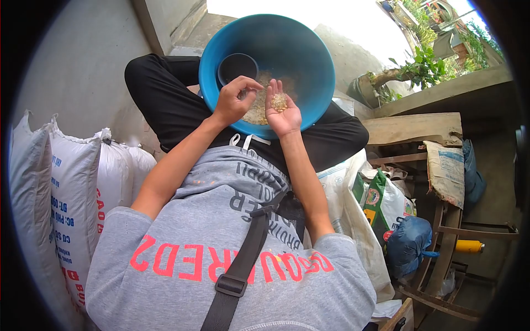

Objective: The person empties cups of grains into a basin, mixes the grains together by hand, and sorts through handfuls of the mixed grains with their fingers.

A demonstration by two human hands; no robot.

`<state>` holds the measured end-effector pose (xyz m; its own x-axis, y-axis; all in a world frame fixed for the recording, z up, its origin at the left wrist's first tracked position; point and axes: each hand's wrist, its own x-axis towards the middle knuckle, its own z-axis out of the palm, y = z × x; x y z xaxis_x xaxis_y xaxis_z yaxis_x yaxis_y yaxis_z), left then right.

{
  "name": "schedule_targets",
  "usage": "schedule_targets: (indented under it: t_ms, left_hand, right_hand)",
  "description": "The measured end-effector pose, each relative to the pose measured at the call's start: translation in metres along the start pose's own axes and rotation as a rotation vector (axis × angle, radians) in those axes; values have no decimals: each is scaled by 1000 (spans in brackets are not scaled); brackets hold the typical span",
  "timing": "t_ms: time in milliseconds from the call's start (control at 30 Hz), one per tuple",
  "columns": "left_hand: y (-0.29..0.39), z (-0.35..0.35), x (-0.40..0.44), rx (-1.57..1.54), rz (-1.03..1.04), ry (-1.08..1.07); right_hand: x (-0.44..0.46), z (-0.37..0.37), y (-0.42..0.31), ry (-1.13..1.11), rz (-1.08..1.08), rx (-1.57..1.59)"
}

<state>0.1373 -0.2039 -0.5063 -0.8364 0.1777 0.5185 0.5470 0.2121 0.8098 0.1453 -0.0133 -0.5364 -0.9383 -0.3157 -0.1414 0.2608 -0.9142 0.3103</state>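
Pale grains (279, 102) are held on the opened palm of the right hand (285, 118), over the blue tub (320, 66). The left hand (234, 102) is curled nearby — whether anything is pinched cannot be told.

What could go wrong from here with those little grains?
The grains lie loose on the open right hand, so a tilt could spill them. The left hand is near the dark bowl and might knock it. The bent legs frame the blue basin, so shifting them could perhaps jostle it.
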Motion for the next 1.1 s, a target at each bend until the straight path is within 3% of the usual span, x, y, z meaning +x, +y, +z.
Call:
schedule_targets:
  t_ms: [100,133,233,1100]
  left_hand:
    - [4,0,-1,113,212,-64]
    - [5,0,0,152,285,-86]
    - [7,5,-1,261,288,-123]
    - [2,7,-2,294,303,-131]
  right_hand:
    - [0,-14,2,-5,36,-109]
    - [-1,-19,4,-113,57,-182]
    - [-5,-12,11,-92,1,-366]
    - [-4,-16,9,-92,-1,-358]
